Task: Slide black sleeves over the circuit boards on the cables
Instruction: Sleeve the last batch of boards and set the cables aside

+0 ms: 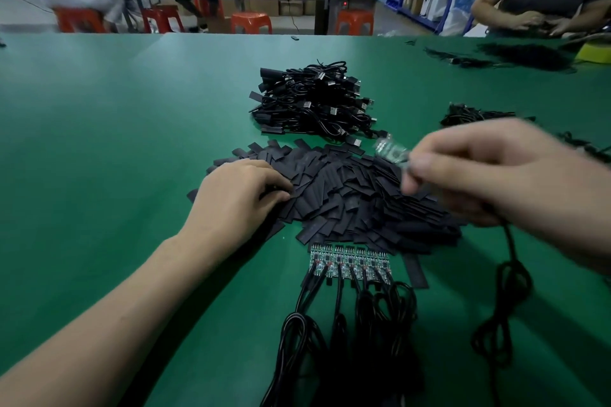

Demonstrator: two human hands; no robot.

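- Now, nearest us, we are watching the coiled cables [314, 340] lying side by side on the bench [99, 158]. The dangling cable [509, 291] is hanging from the right hand just beside them, so a swing could be snagging a coil and dragging the row askew.
- We are looking at the row of bare circuit boards [350, 263], which is touching the near edge of the sleeve pile. Sleeves sliding off that edge could be burying a board.
- The left hand [238, 195] is digging curled fingers into the pile of black sleeves [347, 198]. We cannot tell whether its grip is holding one sleeve, several or none, and two sleeves clinging together could be jamming on a board.
- The right hand [489, 175] is pinching a raised circuit board [391, 151] in a narrow grip, above the pile's far side. It is looking blurred, and a board going in crooked could be catching its parts on the sleeve mouth.
- Farther off, the heap of sleeved cables [314, 99] is lying just beyond the pile, so a half-covered board tossed there could be going unnoticed.
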